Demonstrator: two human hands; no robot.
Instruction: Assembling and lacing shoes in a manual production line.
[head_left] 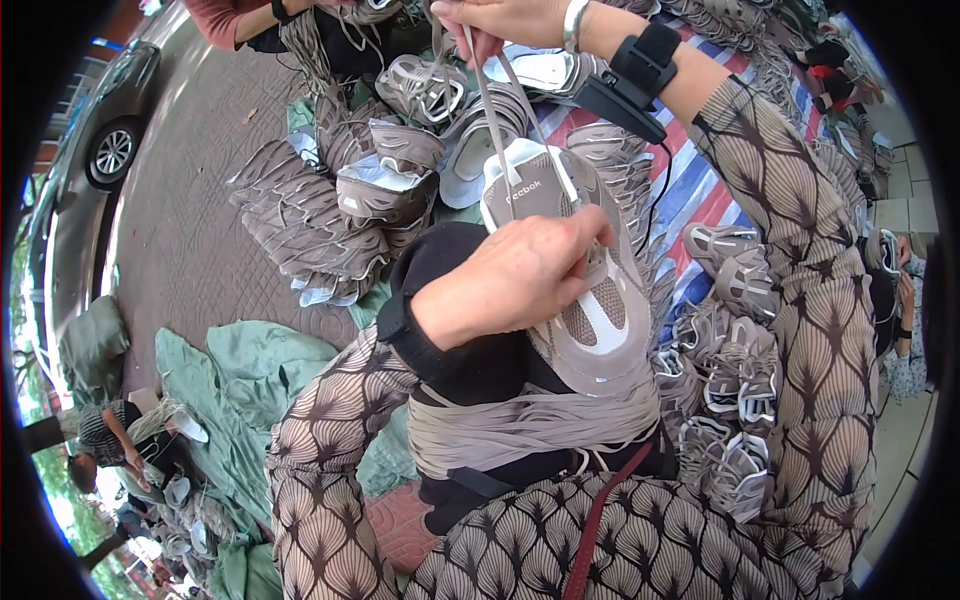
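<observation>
Beige lace [487, 105] is stretching up to the pinching right hand [515, 20]; the left hand [515, 278], fingers curled, pinch unclear, should probably be steadying the shoe upper [602, 335].

Daylit brown paving [190, 235] lies beside 1 dark car [118, 105].

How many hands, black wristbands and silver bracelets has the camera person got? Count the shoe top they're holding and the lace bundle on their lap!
Left hand and right hand: 2
Black wristbands: 2
Silver bracelet: 1
Shoe top: 1
Lace bundle: 1
Total: 7
</observation>
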